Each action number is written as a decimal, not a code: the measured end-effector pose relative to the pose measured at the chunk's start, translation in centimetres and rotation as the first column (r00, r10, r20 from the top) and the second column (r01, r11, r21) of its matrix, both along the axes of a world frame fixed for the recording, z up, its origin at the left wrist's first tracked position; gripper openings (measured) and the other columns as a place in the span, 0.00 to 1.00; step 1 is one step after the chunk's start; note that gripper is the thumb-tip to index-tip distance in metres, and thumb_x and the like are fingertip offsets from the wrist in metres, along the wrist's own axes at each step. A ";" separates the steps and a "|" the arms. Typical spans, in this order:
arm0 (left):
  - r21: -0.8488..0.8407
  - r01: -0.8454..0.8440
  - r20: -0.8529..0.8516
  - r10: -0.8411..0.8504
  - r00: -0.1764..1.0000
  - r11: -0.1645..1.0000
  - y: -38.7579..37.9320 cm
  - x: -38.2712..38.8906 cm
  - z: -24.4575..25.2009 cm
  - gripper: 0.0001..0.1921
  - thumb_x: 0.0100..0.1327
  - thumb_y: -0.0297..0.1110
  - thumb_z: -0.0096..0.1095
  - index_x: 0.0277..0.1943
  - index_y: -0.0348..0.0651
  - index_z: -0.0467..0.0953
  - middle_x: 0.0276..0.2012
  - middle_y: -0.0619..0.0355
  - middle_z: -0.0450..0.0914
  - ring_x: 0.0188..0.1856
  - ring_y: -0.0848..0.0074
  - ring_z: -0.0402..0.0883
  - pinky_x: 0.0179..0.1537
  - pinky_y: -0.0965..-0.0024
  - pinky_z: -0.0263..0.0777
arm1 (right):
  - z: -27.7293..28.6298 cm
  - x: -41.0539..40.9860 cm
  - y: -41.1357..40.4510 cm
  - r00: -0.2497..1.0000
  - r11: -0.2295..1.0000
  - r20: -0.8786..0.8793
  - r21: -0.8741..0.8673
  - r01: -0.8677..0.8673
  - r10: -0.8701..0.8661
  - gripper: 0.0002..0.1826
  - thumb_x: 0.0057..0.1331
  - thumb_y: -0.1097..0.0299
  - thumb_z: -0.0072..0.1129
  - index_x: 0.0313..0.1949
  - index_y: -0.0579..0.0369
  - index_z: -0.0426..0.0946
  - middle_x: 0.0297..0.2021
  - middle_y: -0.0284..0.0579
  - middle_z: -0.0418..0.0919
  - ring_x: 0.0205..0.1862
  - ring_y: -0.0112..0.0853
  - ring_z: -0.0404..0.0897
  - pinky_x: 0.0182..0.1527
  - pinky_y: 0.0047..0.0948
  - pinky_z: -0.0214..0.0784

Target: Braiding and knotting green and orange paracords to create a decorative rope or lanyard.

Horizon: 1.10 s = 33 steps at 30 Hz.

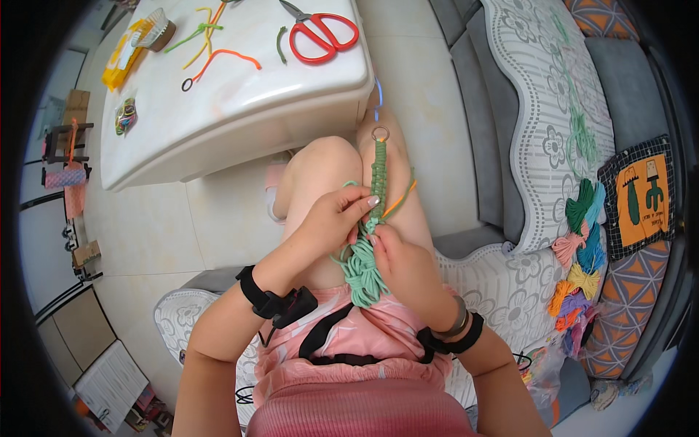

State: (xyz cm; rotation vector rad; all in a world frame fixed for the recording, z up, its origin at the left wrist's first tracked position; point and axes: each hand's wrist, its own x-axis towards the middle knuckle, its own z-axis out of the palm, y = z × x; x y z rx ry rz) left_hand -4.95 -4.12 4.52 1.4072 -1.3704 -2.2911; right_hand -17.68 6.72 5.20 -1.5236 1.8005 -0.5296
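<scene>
A dark green knotted cord strip (378,166) lies lengthwise over my thigh, with a metal ring (380,133) at its far end. My left hand (347,213) pinches the strip's lower part between thumb and fingers. Just below, my right hand (401,259) grips light green cord where it meets the strip; the exact strand is hidden by the fingers. From there a looped bundle of light green cord (365,276) hangs onto my lap. Loose orange and dark green cord ends (401,201) stick out to the right. A blue cord (378,101) runs between the ring and the table's edge.
On the white table (240,104) lie red-handled scissors (322,38), cord pieces (206,38), a yellow packet (125,54), a clear plastic cup (155,33) and a small bag (126,116). Coloured cord bundles (584,278) rest on the grey sofa at right, beside a cactus-print cushion (641,196).
</scene>
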 end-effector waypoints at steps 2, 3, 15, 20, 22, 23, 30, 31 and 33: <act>0.025 0.008 -0.031 -0.007 0.999 1.000 -0.2 0.2 -0.2 0.11 0.66 0.35 0.50 0.44 0.37 0.73 0.22 0.65 0.71 0.16 0.87 0.68 0.17 0.83 0.61 | -0.1 0.1 0.0 1.000 0.996 -0.030 -0.094 -0.007 0.004 0.08 0.62 0.69 0.48 0.40 0.54 0.67 0.21 0.52 0.74 0.21 0.48 0.74 0.24 0.46 0.65; 0.048 0.014 -0.060 -0.011 0.998 0.999 -0.2 0.4 -0.4 0.11 0.67 0.35 0.49 0.44 0.36 0.72 0.22 0.65 0.71 0.16 0.87 0.68 0.17 0.83 0.62 | -0.1 0.2 0.0 1.000 0.996 -0.028 -0.092 -0.007 0.005 0.08 0.62 0.69 0.48 0.40 0.54 0.67 0.21 0.52 0.74 0.21 0.48 0.74 0.24 0.46 0.65; 0.050 0.057 -0.152 -0.049 0.987 0.997 -0.1 1.4 -1.2 0.12 0.69 0.36 0.42 0.35 0.37 0.69 0.18 0.64 0.70 0.16 0.87 0.68 0.15 0.83 0.61 | -1.2 0.8 0.5 0.997 0.992 -0.021 -0.106 0.067 -0.070 0.07 0.63 0.66 0.49 0.37 0.55 0.67 0.19 0.52 0.74 0.21 0.48 0.74 0.23 0.45 0.64; 0.027 0.119 -0.139 -0.114 0.984 0.993 -0.5 1.6 -1.7 0.12 0.68 0.35 0.45 0.39 0.35 0.72 0.18 0.64 0.70 0.16 0.86 0.68 0.15 0.82 0.63 | -1.4 0.9 0.6 0.995 0.992 0.004 -0.076 0.103 -0.103 0.08 0.64 0.65 0.48 0.37 0.55 0.66 0.21 0.55 0.74 0.22 0.50 0.74 0.23 0.46 0.64; 0.025 0.126 -0.125 -0.122 0.985 0.992 -0.5 1.5 -1.4 0.12 0.67 0.35 0.48 0.42 0.34 0.73 0.19 0.63 0.71 0.15 0.86 0.68 0.16 0.82 0.63 | -1.4 0.9 0.6 0.994 0.993 0.021 -0.048 0.112 -0.111 0.08 0.64 0.65 0.47 0.37 0.56 0.67 0.22 0.56 0.74 0.24 0.51 0.74 0.24 0.46 0.65; 0.012 0.109 -0.107 -0.107 0.989 0.994 -0.4 1.2 -1.3 0.12 0.67 0.35 0.49 0.42 0.34 0.73 0.20 0.63 0.72 0.16 0.85 0.69 0.16 0.82 0.63 | -1.4 0.8 0.5 0.992 0.992 0.037 -0.020 0.121 -0.120 0.08 0.64 0.66 0.47 0.37 0.57 0.67 0.23 0.57 0.74 0.25 0.51 0.74 0.25 0.45 0.65; 0.099 -0.001 -0.136 0.015 0.991 0.995 -0.1 1.0 -1.2 0.12 0.66 0.35 0.50 0.41 0.33 0.73 0.24 0.62 0.74 0.18 0.85 0.71 0.17 0.83 0.66 | -1.2 -1.6 -0.5 0.631 0.891 0.702 0.452 -0.037 -0.330 0.11 0.69 0.66 0.37 0.37 0.59 0.68 0.18 0.37 0.68 0.16 0.24 0.66 0.20 0.21 0.59; 0.099 -0.002 -0.135 0.016 0.991 0.995 -0.1 1.1 -1.1 0.12 0.66 0.35 0.50 0.41 0.33 0.73 0.24 0.62 0.74 0.18 0.85 0.71 0.17 0.83 0.66 | -1.1 -1.6 -0.6 0.609 0.890 0.718 0.453 -0.043 -0.336 0.12 0.70 0.66 0.36 0.37 0.59 0.68 0.17 0.33 0.65 0.16 0.20 0.62 0.19 0.18 0.57; 0.141 -0.023 -0.167 0.047 0.985 0.990 0.0 1.1 -0.9 0.12 0.67 0.34 0.49 0.43 0.32 0.71 0.27 0.61 0.75 0.19 0.85 0.71 0.19 0.83 0.67 | -1.1 -1.8 -0.6 0.588 0.890 0.734 0.453 -0.051 -0.340 0.12 0.71 0.65 0.35 0.36 0.58 0.67 0.17 0.30 0.62 0.16 0.15 0.59 0.18 0.16 0.54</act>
